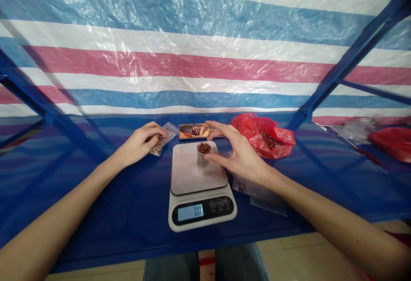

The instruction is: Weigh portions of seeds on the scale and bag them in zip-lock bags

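A small cup [202,158] filled with brown dried pieces [204,148] is over the pan of a white digital scale [192,174]; whether it rests there or hangs just above is hard to tell. My right hand [239,152] has its thumb at the front of the cup and its fingers curved behind, gripping it from the right. The scale's display [190,212] reads 0.0. To the left of the scale, my left hand [143,142] is closed on a clear zip bag [158,147] with pale brown bits inside.
Behind the scale lies a phone-like flat rectangle [194,131] with a food picture. An open red plastic bag [257,133] of brown pieces stands right, with clear bags [266,199] nearer. Blue metal bars [346,54] and a striped sheet [192,63] bound the blue shelf [135,221].
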The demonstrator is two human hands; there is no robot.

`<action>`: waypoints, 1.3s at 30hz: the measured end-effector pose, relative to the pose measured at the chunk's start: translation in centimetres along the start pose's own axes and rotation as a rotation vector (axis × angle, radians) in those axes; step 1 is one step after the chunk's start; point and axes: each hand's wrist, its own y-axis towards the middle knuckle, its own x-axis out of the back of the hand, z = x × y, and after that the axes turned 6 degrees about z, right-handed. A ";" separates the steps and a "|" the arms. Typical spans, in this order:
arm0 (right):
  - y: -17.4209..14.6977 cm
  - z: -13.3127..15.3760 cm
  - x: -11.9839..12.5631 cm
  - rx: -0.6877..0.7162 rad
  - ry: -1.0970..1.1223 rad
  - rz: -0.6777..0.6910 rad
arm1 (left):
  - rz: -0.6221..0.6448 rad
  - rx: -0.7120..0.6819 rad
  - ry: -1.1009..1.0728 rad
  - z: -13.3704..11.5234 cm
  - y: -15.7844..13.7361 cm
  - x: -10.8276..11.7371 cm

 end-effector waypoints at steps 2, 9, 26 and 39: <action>-0.1 -1.1 1.2 -0.021 0.033 -0.085 | 0.004 0.000 0.009 -0.1 0.0 0.1; 0.0 -5.0 4.7 -0.113 -0.035 -0.312 | -0.003 -0.017 0.019 0.0 -0.2 0.2; -0.2 -4.8 5.7 -0.099 -0.024 0.232 | -0.185 0.020 0.089 -0.7 -0.4 0.4; -1.0 -4.0 8.9 -0.279 0.036 0.661 | -0.126 -0.025 0.082 -1.4 -0.3 0.2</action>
